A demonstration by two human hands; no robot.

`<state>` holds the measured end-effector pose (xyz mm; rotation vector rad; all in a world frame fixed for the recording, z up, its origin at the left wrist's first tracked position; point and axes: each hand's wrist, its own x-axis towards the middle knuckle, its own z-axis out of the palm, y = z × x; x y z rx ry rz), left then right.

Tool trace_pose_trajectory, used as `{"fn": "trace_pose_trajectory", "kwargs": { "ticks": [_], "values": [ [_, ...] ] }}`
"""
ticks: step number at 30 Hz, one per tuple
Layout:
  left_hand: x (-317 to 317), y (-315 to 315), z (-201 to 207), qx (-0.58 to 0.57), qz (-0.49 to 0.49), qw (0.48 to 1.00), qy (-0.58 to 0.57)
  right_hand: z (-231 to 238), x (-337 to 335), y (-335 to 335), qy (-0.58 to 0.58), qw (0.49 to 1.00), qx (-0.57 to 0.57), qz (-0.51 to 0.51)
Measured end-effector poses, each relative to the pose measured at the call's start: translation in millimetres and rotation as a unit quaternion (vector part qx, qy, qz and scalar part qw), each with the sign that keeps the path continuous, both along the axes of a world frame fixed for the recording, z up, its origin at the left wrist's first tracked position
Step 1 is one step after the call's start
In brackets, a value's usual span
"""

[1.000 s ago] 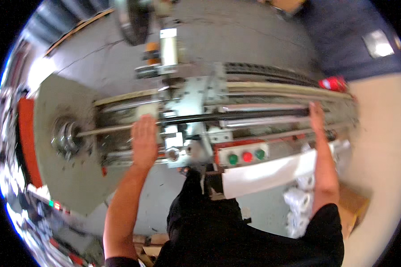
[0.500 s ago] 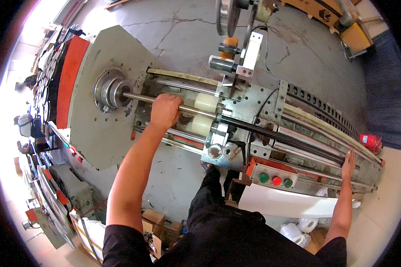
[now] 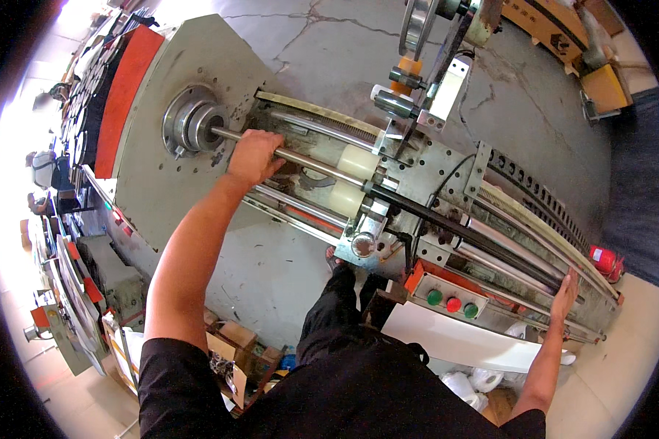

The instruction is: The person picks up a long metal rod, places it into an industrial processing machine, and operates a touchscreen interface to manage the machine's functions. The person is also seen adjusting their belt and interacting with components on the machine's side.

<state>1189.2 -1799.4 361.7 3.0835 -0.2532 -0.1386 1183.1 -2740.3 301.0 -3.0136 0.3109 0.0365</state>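
My left hand [image 3: 256, 156] is wrapped around a bare steel rod [image 3: 322, 167], close to the round metal chuck [image 3: 206, 126] into which the rod's left end runs. The rod passes between two cream rollers [image 3: 357, 162] and meets a long black tube [image 3: 447, 219] to their right. At the far right end of that tube, my right hand [image 3: 564, 294] presses flat with its fingers stretched out. Both rod and tube lie lengthwise above the bed of a large machine.
A control box [image 3: 447, 294] with green and red buttons sits on the machine's near side. Over the far side rises an arm with a metal wheel [image 3: 419, 29]. Boxes [image 3: 234, 340] lie at lower left, and a red cylinder [image 3: 605, 262] stands beyond the right end.
The view has shifted. My left hand has moved along the rod toward the chuck, away from the cream rollers. My right hand stays at the tube's end.
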Motion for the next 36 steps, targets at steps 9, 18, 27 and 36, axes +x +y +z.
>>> {"fn": "trace_pose_trajectory", "kwargs": {
  "ticks": [9, 18, 27, 36],
  "values": [
    [7, 31, 1, 0.028, 0.026, 0.998, 0.046, 7, -6, 49, -0.019, 0.999, 0.018, 0.045],
    [5, 27, -2, 0.002, 0.015, 0.999, 0.035, 11, -9, 116, -0.043, 0.993, 0.008, 0.114],
    [3, -15, -5, -0.053, -0.025, 0.998, 0.035, 22, -13, 227, -0.091, 0.979, 0.013, 0.185],
    [3, -68, -8, -0.090, -0.052, 0.994, 0.039, 48, -23, 348, -0.094, 0.963, 0.058, 0.245]
  ]
}}
